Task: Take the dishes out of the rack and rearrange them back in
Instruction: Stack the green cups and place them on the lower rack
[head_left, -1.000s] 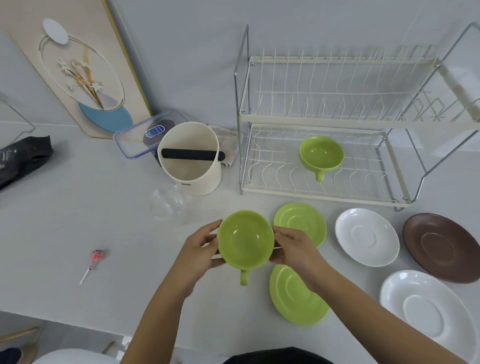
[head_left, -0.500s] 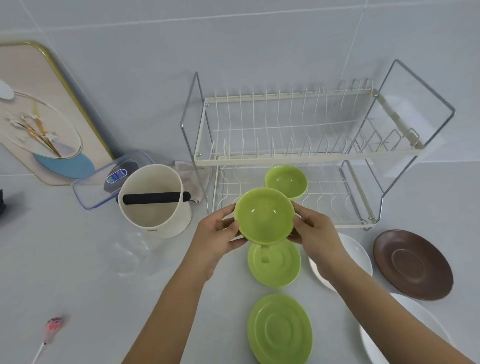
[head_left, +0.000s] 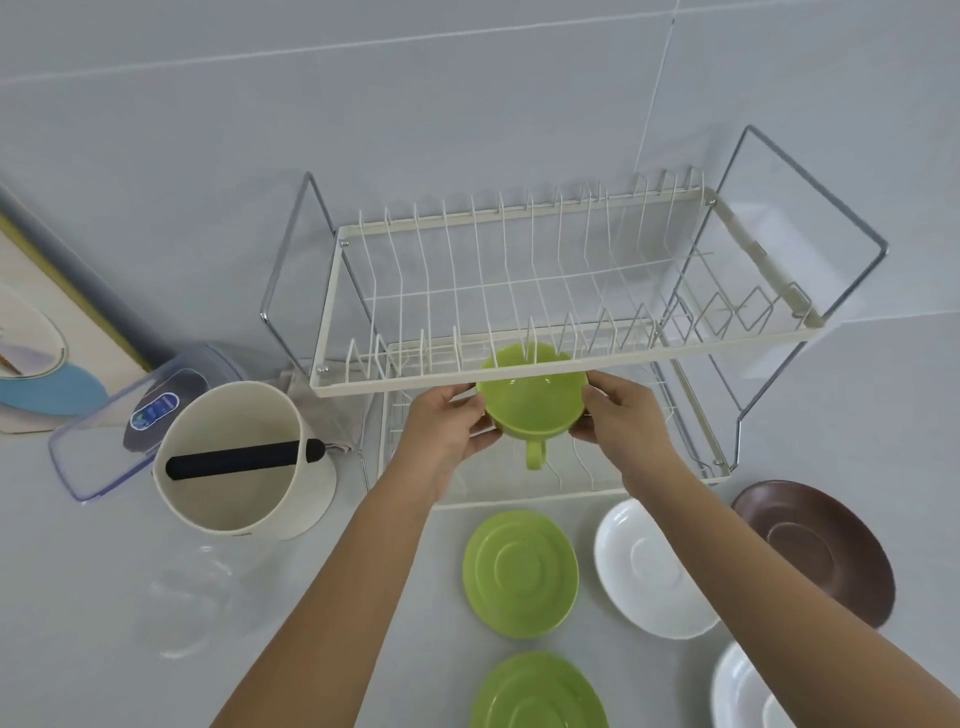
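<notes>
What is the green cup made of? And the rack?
The green cup looks like glazed ceramic, maybe plastic: smooth, with small bright glints inside. The rack looks like white-coated metal wire, with shiny bare metal side frames.

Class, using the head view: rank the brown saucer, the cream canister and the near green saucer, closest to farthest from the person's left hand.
1. Near green saucer, just below-right of the left hand.
2. Cream canister, to its left.
3. Brown saucer, far right.
</notes>
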